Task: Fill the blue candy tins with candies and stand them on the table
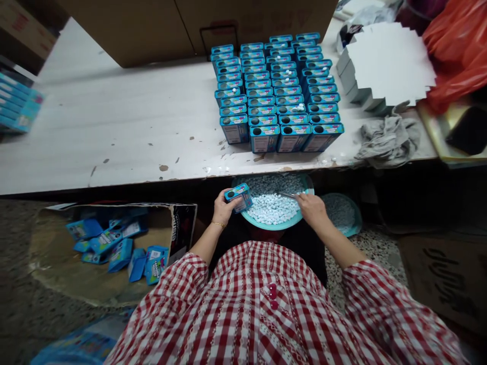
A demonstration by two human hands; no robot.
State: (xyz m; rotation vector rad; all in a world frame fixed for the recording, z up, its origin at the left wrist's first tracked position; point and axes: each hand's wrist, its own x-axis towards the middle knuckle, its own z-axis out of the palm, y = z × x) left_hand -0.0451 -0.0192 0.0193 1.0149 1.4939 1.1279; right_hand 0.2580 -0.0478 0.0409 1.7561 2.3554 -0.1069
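My left hand (pixel 222 207) is closed around a small blue box (pixel 239 196) with a round hole in its top, held over the left rim of a teal bowl (pixel 283 223). The bowl sits in my lap and is full of small white candies (pixel 272 205). My right hand (pixel 312 209) is closed on a thin metal tool (pixel 288 194) that reaches over the candies; what kind of tool it is I cannot make out. On the white table (pixel 114 132) above stand several rows of the same blue boxes (pixel 276 94), holes facing up.
An open cardboard carton (pixel 110 248) on the floor at my left holds several loose blue boxes. A second teal bowl (pixel 342 213) sits under the table to the right. White folded cartons (pixel 384 66), a grey rag (pixel 384 139) and an orange bag (pixel 456 50) lie at the table's right.
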